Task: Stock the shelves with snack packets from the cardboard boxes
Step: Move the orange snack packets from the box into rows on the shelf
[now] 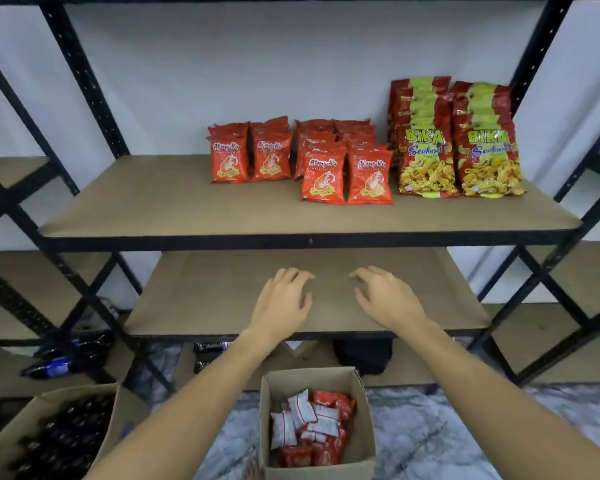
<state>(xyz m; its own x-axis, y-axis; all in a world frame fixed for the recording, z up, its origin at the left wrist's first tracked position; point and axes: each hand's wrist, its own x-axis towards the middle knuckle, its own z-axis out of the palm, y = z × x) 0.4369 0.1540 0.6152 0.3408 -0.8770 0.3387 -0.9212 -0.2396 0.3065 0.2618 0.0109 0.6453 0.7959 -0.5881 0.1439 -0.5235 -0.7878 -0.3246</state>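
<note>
At the far left, low down, we see a cardboard box (49,434) full of dark packets, too blurred to read. Beside it, on the floor in front of the shelving, stands a second, smaller box (317,379), open at the top and holding red and white snack packets (312,427) in a loose heap.

Above that box both our arms reach over the lower shelf (201,299). Our left hand (284,303) is spread, palm down, fingers relaxed and slightly bent, holding nothing. Near it, our right hand (385,299) lies the same way, also with nothing in it. We cannot tell whether the fingertips touch the board.

On the upper shelf (153,199), right of the middle, small red packets (302,159) stand upright in four rows. Just beside them, at the right end, taller red and yellow seafood bags (456,140) stand in two rows.
</note>
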